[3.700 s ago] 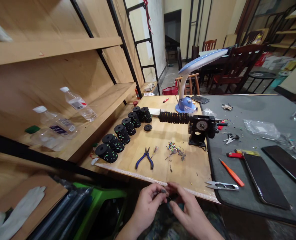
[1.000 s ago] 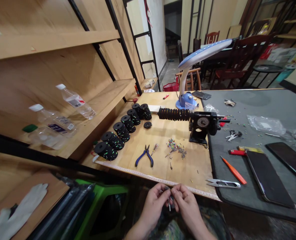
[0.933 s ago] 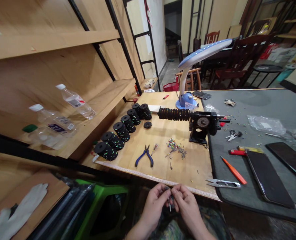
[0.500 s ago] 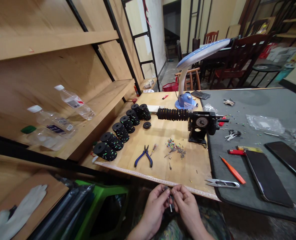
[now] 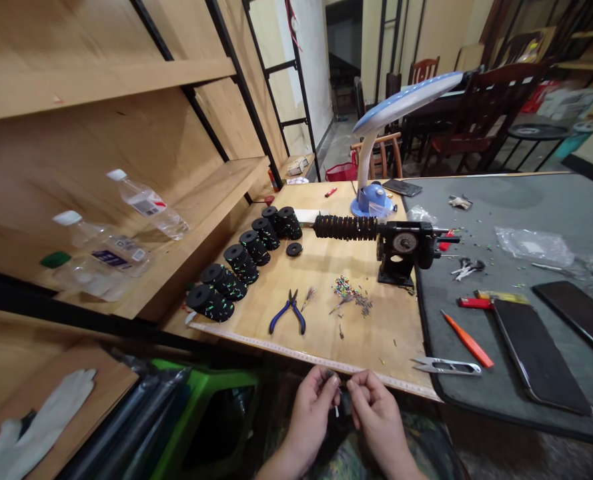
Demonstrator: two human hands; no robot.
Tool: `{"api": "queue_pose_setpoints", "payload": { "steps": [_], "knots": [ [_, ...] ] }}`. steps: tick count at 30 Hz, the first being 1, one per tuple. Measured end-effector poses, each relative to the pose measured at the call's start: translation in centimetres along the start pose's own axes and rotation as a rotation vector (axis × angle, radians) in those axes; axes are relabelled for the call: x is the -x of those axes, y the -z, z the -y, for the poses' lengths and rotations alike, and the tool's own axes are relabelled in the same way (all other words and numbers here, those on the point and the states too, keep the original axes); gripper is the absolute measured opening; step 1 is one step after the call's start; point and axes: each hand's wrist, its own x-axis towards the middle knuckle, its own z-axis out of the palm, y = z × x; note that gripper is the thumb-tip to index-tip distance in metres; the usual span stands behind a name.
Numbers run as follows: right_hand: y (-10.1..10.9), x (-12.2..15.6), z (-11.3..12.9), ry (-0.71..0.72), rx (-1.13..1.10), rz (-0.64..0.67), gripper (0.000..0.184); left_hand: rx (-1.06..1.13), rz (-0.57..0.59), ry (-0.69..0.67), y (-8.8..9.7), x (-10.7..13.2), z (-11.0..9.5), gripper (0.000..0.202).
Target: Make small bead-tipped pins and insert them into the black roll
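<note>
Just past the table's front edge, over my lap, both hands are close together with fingertips pinched. My left hand (image 5: 310,413) is closed on a small dark, thin piece with a white end (image 5: 337,412) hanging below the fingers. Thumb and forefinger of my right hand (image 5: 376,410) are pressed together a little to the right of it; whatever they hold is too small to make out. Ahead lie blue-handled pliers (image 5: 288,313), a pile of coloured beads (image 5: 343,287) with small grey pieces (image 5: 364,305), and thin wire bundles (image 5: 340,303).
Stacks of black foam spools (image 5: 210,302) line the left edge. A black winding device (image 5: 401,247) carries a row of black discs (image 5: 346,227). Behind stands a blue desk lamp (image 5: 371,200). Thread snips (image 5: 449,366), an orange tool (image 5: 469,340) and phones (image 5: 539,357) lie right.
My hands have drawn slightly apart, the right one moving a little to the right. The white end under my left fingers has shifted slightly left and up.
</note>
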Motion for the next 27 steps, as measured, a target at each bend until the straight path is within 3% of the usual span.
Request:
{"api": "queue_pose_setpoints", "payload": {
  "steps": [9,27],
  "knots": [
    [-0.28,-0.12,-0.87,-0.05,-0.04,0.014,0.045,-0.061,-0.005,-0.023,0.04,0.1,-0.33,0.035],
    [-0.41,-0.27,-0.08,-0.075,-0.061,0.004,0.048,-0.132,-0.002,-0.073,0.09,0.13,-0.12,0.037]
  ]
}}
